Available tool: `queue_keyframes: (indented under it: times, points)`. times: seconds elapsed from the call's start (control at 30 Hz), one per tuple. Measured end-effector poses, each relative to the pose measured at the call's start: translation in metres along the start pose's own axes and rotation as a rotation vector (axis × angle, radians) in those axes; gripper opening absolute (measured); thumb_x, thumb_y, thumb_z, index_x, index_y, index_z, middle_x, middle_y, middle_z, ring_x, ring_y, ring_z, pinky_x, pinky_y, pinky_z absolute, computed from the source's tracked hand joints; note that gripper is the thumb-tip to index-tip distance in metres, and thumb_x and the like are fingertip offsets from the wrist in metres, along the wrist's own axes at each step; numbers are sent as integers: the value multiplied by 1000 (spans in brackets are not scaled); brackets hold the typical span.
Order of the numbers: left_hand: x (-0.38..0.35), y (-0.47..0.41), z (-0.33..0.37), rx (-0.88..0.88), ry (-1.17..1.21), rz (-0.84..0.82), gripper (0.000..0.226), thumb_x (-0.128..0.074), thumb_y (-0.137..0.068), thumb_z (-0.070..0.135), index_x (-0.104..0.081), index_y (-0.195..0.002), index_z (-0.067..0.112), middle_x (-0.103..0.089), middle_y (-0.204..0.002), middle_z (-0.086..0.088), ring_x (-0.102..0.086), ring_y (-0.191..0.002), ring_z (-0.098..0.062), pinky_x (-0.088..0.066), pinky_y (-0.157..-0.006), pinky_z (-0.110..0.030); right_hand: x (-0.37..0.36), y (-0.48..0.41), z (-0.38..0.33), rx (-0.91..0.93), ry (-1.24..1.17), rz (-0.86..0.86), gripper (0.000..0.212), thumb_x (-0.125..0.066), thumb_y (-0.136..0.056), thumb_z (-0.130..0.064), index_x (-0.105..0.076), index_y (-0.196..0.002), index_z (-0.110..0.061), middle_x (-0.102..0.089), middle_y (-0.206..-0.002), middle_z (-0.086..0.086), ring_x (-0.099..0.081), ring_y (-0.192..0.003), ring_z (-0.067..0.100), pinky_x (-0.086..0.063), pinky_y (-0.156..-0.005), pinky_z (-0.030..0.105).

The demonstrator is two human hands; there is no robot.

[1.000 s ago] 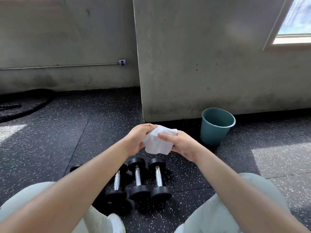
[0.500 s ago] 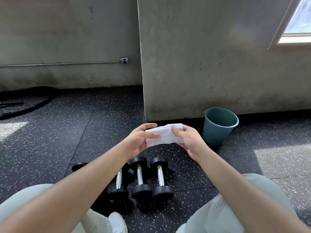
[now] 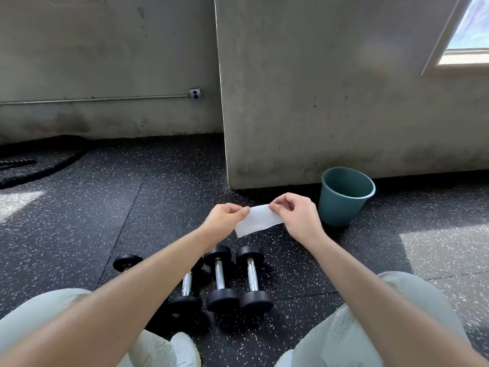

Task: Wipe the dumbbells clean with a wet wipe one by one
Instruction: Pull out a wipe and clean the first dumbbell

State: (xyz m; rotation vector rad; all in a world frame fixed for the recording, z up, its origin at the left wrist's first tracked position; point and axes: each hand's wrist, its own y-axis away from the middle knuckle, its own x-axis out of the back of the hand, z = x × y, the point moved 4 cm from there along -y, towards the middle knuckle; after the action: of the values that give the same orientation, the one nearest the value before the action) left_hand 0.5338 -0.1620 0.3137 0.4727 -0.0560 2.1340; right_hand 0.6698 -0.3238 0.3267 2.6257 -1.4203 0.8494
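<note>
A white wet wipe (image 3: 258,219) is stretched flat between both hands above the floor. My left hand (image 3: 225,218) pinches its left end and my right hand (image 3: 297,214) pinches its right end. Below the hands, several black dumbbells with chrome handles lie side by side on the speckled floor: the rightmost dumbbell (image 3: 252,276), the middle dumbbell (image 3: 219,278), and a dumbbell (image 3: 186,286) partly behind my left forearm. A further dumbbell end (image 3: 127,262) shows at the left. Neither hand touches a dumbbell.
A teal bucket (image 3: 344,197) stands by the concrete pillar (image 3: 330,88), right of my hands. My knees in light trousers frame the bottom. A white shoe (image 3: 185,349) sits near the dumbbells. Black ropes (image 3: 39,165) lie at far left.
The crumpled wipe has been pulled out into a flat strip. Both hands have shifted from bunching it to pinching its two ends and have moved apart.
</note>
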Motion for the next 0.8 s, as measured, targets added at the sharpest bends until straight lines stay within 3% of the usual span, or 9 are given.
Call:
queue_keyframes:
  times: [0.07, 0.17, 0.3, 0.4, 0.47, 0.57, 0.7, 0.8]
  points:
    - [-5, 4, -1, 16, 46, -133, 29, -75, -95, 42, -81, -100, 14, -75, -94, 3, -65, -85, -11, -49, -80, -25, -1, 2, 1, -9, 22, -10, 10, -79, -87, -31, -75, -79, -27, -63, -63, -23, -55, -63, -4, -39, -63, 17]
    - [-18, 8, -2, -18, 109, -238, 27, -86, -86, 26, -75, -108, 13, -79, -92, 1, -71, -80, -11, -54, -72, -22, -3, 4, -2, -7, 10, -35, 10, -81, -85, -35, -75, -80, -28, -66, -81, -13, -59, -75, -1, -43, -67, 18]
    - [-23, 5, -3, -49, 25, -146, 10, -77, -96, 24, -74, -89, 17, -69, -78, 6, -60, -71, -8, -46, -64, -21, -5, -2, -3, -15, -4, -45, 15, -80, -85, -42, -72, -85, -30, -54, -108, -8, -53, -107, 8, -45, -86, 24]
    - [-21, 4, -6, -19, 8, -80, 15, -74, -98, 24, -74, -87, 14, -67, -76, 5, -57, -70, -11, -45, -64, -26, -8, 0, 7, -176, -171, -254, 38, -84, -81, -39, -67, -112, -24, -66, -109, -4, -64, -102, 11, -48, -80, 20]
    - [-20, 2, -10, 32, -2, -36, 15, -74, -97, 25, -76, -88, 12, -71, -77, 1, -61, -69, -13, -50, -66, -30, -11, 2, 13, -207, -239, -311, 44, -87, -79, -23, -66, -117, -19, -72, -102, 6, -70, -95, 17, -53, -77, 21]
    - [-20, -1, -18, 113, -30, -7, 13, -76, -94, 24, -78, -86, 14, -76, -81, -4, -67, -69, -16, -55, -67, -33, -15, 4, 7, -102, -225, -236, 31, -82, -79, -5, -71, -106, -17, -75, -97, 6, -70, -88, 18, -59, -79, 27]
    - [-21, -3, -22, 139, 56, 4, 15, -71, -96, 18, -77, -88, 7, -70, -81, -4, -62, -77, -21, -49, -70, -33, -17, 14, -9, 151, -101, -134, 20, -74, -84, -7, -75, -89, -25, -71, -89, -9, -68, -85, 12, -58, -79, 33]
    - [-19, -4, -22, 228, 175, 12, 18, -59, -93, 2, -76, -98, 6, -72, -90, -11, -65, -79, -24, -55, -69, -34, -25, 30, -22, 367, 50, -149, 22, -70, -83, -5, -74, -90, -26, -63, -93, -12, -62, -88, 10, -54, -78, 31]
